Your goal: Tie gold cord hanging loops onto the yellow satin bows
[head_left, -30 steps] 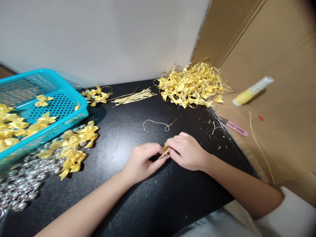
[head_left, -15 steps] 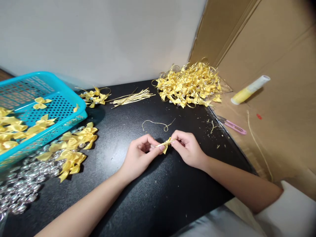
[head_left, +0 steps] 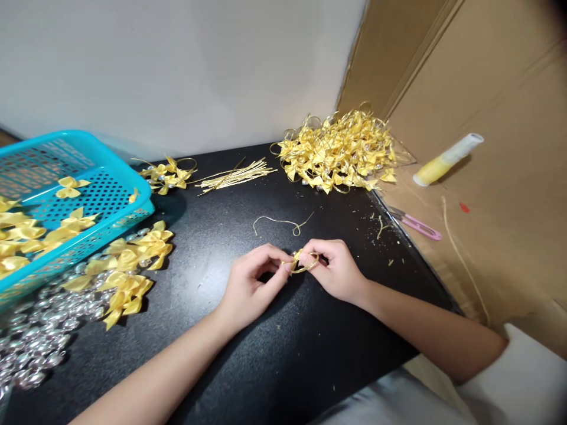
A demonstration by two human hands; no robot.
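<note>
Between my hands, a little above the black table [head_left: 283, 354], is a small yellow ribbon bow [head_left: 297, 255] with a loop of gold cord [head_left: 305, 268]. My left hand [head_left: 258, 280] pinches the bow's left side between thumb and index finger. My right hand [head_left: 334, 268] is closed on its right side, with the cord loop curving over the thumb. Fingers cover much of the bow. Just beyond the hands lies a loose thin gold thread [head_left: 277, 221], curled at its right end.
A turquoise basket [head_left: 119, 171] holds yellow bows at left; silver beads [head_left: 39, 342] and bows [head_left: 128, 289] lie before it. Gold cord strips [head_left: 239, 176] and finished bow pieces [head_left: 336, 153] lie at the back. Pink thread snips [head_left: 420, 227] and a tube [head_left: 449, 159] sit right.
The gold cord, nearly straight across the bow before, now forms a loop by my right thumb. The bow has turned between my fingers; both hands stay in nearly the same place.
</note>
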